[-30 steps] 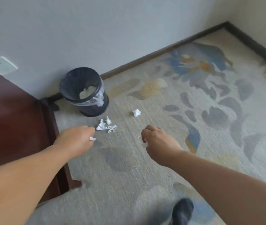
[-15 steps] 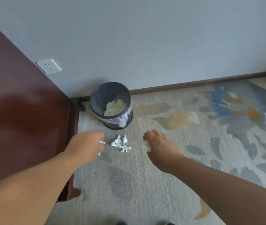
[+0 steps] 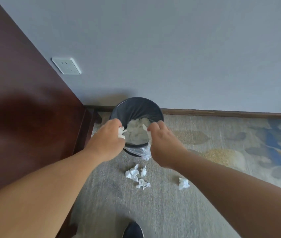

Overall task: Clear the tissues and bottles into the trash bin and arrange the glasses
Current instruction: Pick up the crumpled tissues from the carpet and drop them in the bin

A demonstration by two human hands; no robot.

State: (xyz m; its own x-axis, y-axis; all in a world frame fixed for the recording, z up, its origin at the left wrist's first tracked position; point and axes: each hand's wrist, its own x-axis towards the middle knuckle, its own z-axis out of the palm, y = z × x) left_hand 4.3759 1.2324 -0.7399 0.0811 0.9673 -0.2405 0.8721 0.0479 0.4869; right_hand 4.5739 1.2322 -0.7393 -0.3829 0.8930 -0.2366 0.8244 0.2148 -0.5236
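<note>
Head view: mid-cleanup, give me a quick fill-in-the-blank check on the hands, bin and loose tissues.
1. The left hand and right hand each grip crumpled tissue over the trash bin, which already holds white ____.
2. The lone tissue lies on the carpet to the ____ of the tissue cluster.
3. A dark shoe shows at the ____ edge of the view.
Missing words: tissues; right; bottom.

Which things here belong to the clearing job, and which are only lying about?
Job: trash bin; tissue in left hand; second tissue in right hand; crumpled tissues on carpet.
Not part of it: wall socket; wooden cabinet; black shoe.
</note>
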